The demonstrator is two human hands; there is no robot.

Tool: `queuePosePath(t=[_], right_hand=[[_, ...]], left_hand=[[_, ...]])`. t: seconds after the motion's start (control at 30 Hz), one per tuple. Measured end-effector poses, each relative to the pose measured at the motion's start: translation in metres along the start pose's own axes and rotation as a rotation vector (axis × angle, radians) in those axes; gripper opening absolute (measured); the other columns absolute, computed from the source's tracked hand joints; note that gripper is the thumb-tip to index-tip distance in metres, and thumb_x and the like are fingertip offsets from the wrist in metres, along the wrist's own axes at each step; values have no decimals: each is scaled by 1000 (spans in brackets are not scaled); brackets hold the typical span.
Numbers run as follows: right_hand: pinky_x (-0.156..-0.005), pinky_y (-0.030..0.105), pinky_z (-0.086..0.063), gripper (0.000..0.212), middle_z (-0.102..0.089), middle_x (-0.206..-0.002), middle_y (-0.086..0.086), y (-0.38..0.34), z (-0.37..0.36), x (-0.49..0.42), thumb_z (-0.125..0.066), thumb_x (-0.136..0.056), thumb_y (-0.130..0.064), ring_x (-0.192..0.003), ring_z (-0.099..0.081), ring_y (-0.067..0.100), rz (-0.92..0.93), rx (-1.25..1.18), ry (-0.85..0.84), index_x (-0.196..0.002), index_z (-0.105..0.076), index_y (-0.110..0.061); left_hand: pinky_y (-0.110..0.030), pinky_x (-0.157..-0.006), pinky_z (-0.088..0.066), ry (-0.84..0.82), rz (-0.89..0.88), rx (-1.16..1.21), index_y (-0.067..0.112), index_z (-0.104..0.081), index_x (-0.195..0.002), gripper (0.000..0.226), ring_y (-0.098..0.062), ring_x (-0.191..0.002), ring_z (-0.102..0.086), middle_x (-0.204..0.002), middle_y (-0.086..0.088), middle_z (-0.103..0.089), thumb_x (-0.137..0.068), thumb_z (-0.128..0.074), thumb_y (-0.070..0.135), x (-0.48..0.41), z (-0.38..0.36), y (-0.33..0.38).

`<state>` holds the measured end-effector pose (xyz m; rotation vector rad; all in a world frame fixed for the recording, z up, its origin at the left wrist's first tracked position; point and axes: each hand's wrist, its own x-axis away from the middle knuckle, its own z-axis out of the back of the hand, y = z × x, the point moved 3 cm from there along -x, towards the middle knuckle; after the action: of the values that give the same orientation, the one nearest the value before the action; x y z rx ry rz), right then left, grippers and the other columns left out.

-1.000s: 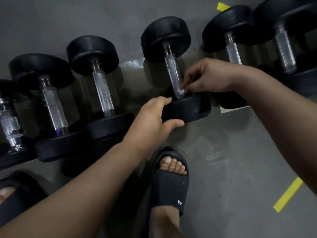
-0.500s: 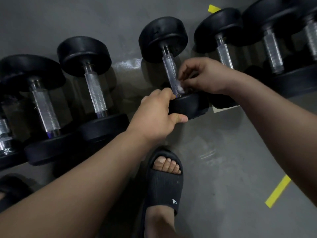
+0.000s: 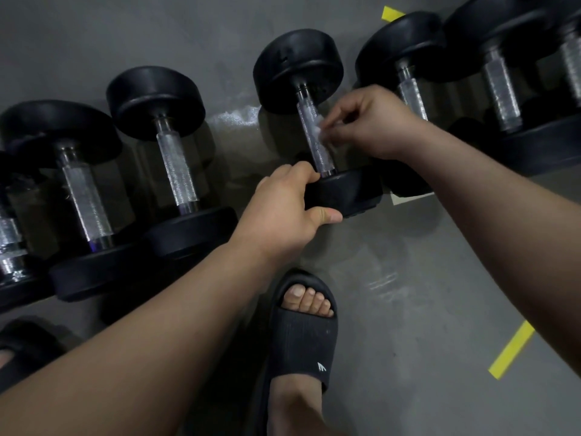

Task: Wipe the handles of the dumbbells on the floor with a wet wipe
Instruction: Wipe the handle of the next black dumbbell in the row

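Note:
Several black dumbbells with knurled silver handles lie in a row on the grey floor. The middle dumbbell [image 3: 298, 67] has its handle [image 3: 316, 146] between my hands. My right hand [image 3: 371, 121] pinches a small white wet wipe [image 3: 318, 129] against the upper half of that handle. My left hand [image 3: 283, 209] grips the near black head [image 3: 349, 193] of the same dumbbell, thumb underneath its front edge.
Two dumbbells [image 3: 176, 165] [image 3: 81, 196] lie to the left, others [image 3: 412, 89] [image 3: 503, 89] to the right. My foot in a black slide sandal [image 3: 301, 335] stands just below the held dumbbell. Yellow tape strips [image 3: 511, 354] [image 3: 390, 12] mark the floor.
My right hand has slid the wipe up the handle, from beside the near head to the upper half. My left hand keeps its grip on the near head.

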<state>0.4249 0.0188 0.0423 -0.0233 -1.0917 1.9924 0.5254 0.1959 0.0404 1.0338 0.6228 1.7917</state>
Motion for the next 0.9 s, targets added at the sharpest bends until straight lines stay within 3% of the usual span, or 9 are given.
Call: queuePosePath(t=[0.1, 0.27, 0.47, 0.57, 0.63, 0.73, 0.83, 0.9], right_hand=[[-65, 11, -47, 13, -73, -80, 3, -5, 1, -3, -83, -82, -13, -67, -62, -1, 16, -15, -5, -93, -79, -8], [-68, 6, -45, 15, -74, -76, -20, 3, 3, 14, -84, -79, -19, -69, -63, -9, -38, 225, -328, -81, -78, -33], [-67, 18, -52, 11, -76, -82, 3, -1, 4, -1, -84, -81, -14, -65, -65, 1, 20, 8, -77, -91, -80, -16], [-66, 9, -47, 13, -75, -75, -12, 0, 4, 2, -84, -79, -18, -65, -63, -6, -35, 140, -252, -86, -80, -28], [-62, 4, -43, 14, -72, -71, -22, 1, 2, 6, -85, -77, -23, -64, -61, -11, -64, 243, -360, -87, -80, -32], [-66, 11, -49, 16, -75, -75, -16, -4, 1, -1, -84, -80, -21, -67, -65, -3, -15, 146, -217, -89, -79, -33], [-68, 21, -55, 11, -75, -84, -5, -6, -1, -9, -81, -84, -21, -75, -70, 10, 37, 36, 34, -95, -79, -25], [-69, 24, -55, 11, -76, -84, -1, -3, -2, -9, -80, -86, -22, -76, -71, 12, 25, 28, 79, -97, -80, -21]], left_hand=[[-37, -93, -48, 19, 6, 25, 25, -60, -123, 59, -20, -108, -54, -109, 7, -56, -75, -85, 47, 1, -1, 1], [-35, -97, -47, 51, 5, 55, 20, -60, -129, 64, -22, -107, -54, -112, 5, -52, -76, -85, 45, 5, -2, 0], [-34, -101, -46, 55, -4, 44, 22, -59, -133, 67, -21, -114, -52, -114, 6, -52, -76, -85, 47, 3, -4, 3], [-26, -99, -43, 21, -14, 38, 22, -57, -138, 67, -18, -115, -52, -118, 5, -52, -80, -83, 43, 3, -2, 0], [-15, -87, -40, 11, -8, 43, 23, -57, -137, 65, -14, -108, -52, -115, 7, -51, -80, -83, 41, 1, -1, -2], [-6, -75, -35, 6, 10, 58, 22, -60, -132, 61, -10, -98, -52, -110, 7, -52, -79, -85, 37, -2, 0, -1], [-20, -85, -42, 13, -12, 54, 22, -62, -131, 60, -14, -102, -53, -111, 4, -54, -78, -85, 39, -2, -1, 3], [-25, -87, -44, 18, -18, 47, 22, -62, -130, 60, -16, -101, -54, -109, 4, -54, -78, -85, 39, -2, -2, 5]])
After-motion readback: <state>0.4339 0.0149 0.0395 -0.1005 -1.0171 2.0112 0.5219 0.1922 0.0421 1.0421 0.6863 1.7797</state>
